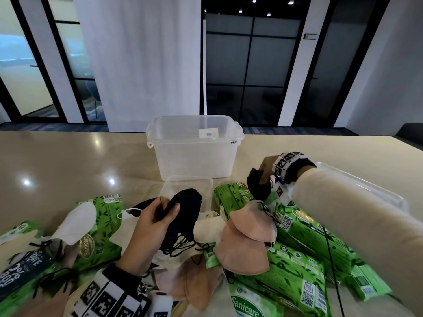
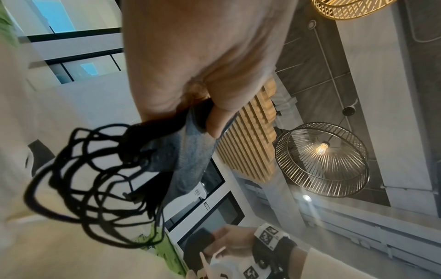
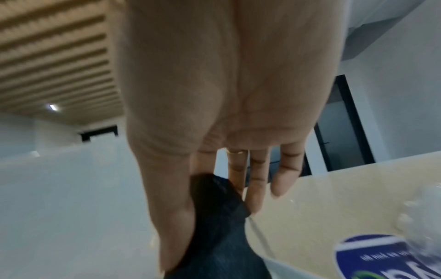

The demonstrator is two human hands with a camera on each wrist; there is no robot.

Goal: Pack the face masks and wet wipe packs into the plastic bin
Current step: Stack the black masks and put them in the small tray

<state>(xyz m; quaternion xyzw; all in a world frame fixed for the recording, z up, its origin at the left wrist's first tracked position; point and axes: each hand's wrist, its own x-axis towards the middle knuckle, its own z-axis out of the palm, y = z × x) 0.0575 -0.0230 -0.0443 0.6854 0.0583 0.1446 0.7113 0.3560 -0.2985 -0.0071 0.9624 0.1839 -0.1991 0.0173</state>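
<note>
Overhead, plastic bin [image 1: 194, 152], left-wrist earloop tangle [image 2: 95, 185]

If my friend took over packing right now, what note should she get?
Left hand: grips a stack of black face masks, ear loops dangling.
Right hand: pinches one black mask by thumb and finger.
The clear plastic bin stands open at the table's far side and looks empty.
Pink masks, white masks and green wet wipe packs lie heaped on the near table.
Done: nothing packed yet.
Left: put the held masks in the bin, then everything else.
</note>
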